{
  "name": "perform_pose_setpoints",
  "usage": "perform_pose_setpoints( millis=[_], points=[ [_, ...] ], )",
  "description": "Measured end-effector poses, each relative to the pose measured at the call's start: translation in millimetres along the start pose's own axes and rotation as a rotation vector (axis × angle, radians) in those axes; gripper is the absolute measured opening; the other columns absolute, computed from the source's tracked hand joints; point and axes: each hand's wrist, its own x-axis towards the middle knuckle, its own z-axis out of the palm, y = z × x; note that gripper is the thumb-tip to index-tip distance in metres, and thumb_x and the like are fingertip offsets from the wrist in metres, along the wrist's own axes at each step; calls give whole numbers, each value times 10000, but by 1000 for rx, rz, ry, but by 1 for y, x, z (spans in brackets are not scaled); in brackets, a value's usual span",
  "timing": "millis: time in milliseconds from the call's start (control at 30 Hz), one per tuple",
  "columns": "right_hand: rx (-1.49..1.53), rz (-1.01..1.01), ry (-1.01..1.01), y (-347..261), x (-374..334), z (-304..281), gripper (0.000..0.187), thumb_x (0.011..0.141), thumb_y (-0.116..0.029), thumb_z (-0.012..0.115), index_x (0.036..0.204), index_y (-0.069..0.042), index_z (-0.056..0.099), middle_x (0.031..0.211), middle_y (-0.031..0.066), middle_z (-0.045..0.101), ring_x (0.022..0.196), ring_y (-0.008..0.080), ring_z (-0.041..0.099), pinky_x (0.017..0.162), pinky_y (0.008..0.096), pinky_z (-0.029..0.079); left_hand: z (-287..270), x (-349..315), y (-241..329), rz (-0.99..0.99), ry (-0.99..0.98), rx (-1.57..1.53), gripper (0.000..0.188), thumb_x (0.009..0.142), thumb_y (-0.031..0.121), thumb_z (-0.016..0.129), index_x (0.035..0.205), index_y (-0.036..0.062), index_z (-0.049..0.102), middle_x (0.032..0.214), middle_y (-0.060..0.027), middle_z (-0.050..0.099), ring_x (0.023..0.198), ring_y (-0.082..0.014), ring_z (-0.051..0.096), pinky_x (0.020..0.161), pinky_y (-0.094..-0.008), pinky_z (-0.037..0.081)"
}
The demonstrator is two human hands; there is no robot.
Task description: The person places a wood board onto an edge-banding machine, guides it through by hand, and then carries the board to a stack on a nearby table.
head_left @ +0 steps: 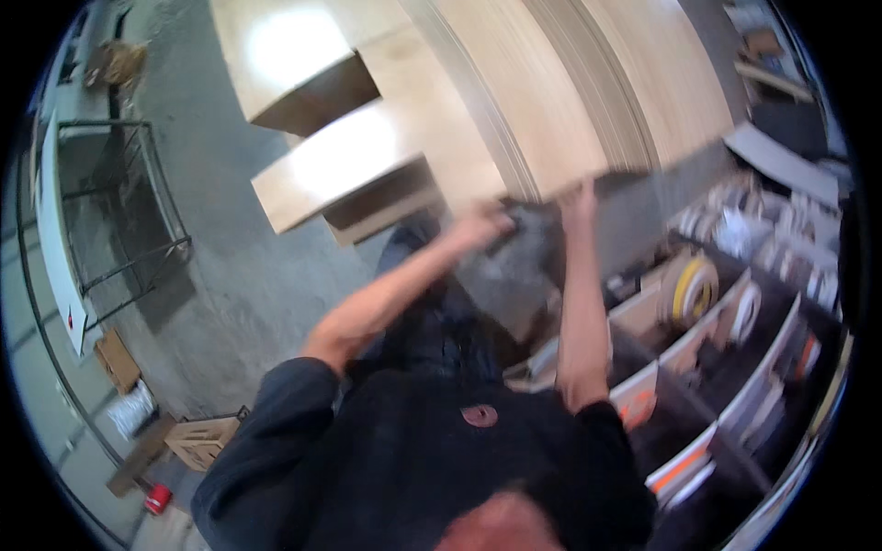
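Observation:
A large piece of light wood furniture (514,83) lies ahead of me, with flat panels, grooved strips between them and box-shaped parts on its left. My right hand (577,204) is at its near edge, the fingers closed over the rim of a panel. Just left of it, my left hand (480,226) is curled closed beside the near corner of the wood. Motion smears that hand; a small dark shape shows at its fingertips, and what it holds, if anything, I cannot make out.
To the right stands a divided bin (698,367) with rolls of edging tape and strips; a yellow-ringed roll (695,289) sits in it. At the left are a metal frame rack (138,211), a wooden crate (202,443) and a red object (158,499) on the concrete floor (207,312).

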Motion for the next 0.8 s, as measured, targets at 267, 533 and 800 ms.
perform_pose_setpoints(
  millis=[267,533,800],
  points=[
    [-598,-28,-356,150,-72,-145,279,910,-163,496,650,-90,569,618,20,559,547,118,513,477,264,378,-134,-222,-328,-434,757,-512,337,816,121,681,1087,-67,613,759,-62,618,564,-122,550,498,-251,451],
    [-1098,308,-284,297,-234,-216,241,818,-215,589,679,-22,625,599,73,573,497,183,514,456,363,389,-122,-422,-448,-404,830,-968,148,833,30,579,711,14,496,599,-16,449,450,-105,411,377,-245,294],
    [-1327,-64,-423,348,-247,-31,291,769,-269,570,864,-28,703,797,112,684,688,228,657,651,357,507,-198,-453,-490,-332,990,-750,220,829,111,652,991,-7,561,817,-91,620,686,-180,627,565,-285,514]
  ],
)
